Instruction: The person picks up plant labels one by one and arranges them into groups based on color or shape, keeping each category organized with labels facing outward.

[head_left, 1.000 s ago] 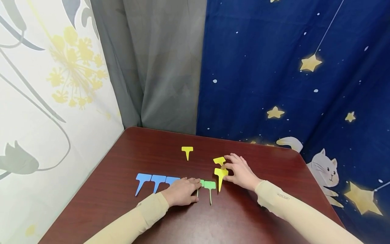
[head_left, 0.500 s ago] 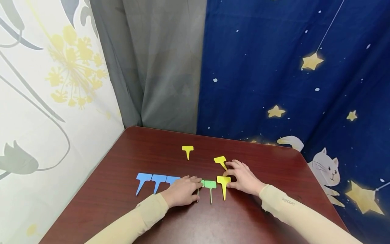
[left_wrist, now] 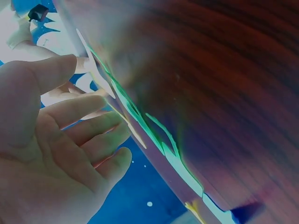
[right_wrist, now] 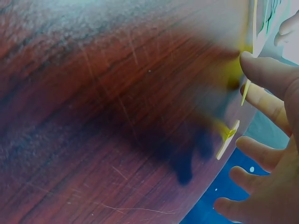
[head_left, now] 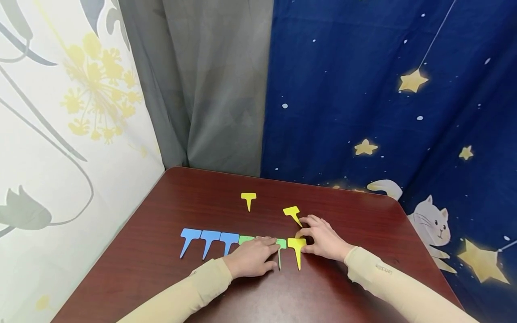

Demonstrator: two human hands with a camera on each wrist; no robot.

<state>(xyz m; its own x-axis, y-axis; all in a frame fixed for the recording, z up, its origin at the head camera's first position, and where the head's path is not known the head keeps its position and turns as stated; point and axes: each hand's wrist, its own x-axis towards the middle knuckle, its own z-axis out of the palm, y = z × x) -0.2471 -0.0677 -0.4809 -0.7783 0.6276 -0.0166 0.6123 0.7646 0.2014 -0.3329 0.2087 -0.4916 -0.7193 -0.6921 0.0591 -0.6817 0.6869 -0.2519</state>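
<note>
My left hand [head_left: 252, 257] lies palm down over the green plant labels, its straight fingertips at the rightmost green label [head_left: 281, 243]. The other green labels [head_left: 245, 239] are partly hidden under it. Thumb and index finger of my right hand [head_left: 323, 237] pinch the head of a yellow T-shaped plant label [head_left: 296, 243], flat on the table just right of the green ones, stem toward me. In the right wrist view the remaining fingers of the right hand [right_wrist: 275, 144] are spread. A second yellow label [head_left: 291, 211] lies tilted beyond, its stem tip close to the index finger.
Three blue plant labels [head_left: 191, 234] continue the row leftward, heads side by side. Farther back on the dark red table [head_left: 194, 193] lies another yellow label [head_left: 248, 196]. Grey and blue star-printed curtains [head_left: 343, 89] hang behind the table; a patterned white one stands left.
The right hand has brought the yellow label toward me and slightly right, level with the row. My left hand has slid right along the green labels, uncovering the third blue one.
</note>
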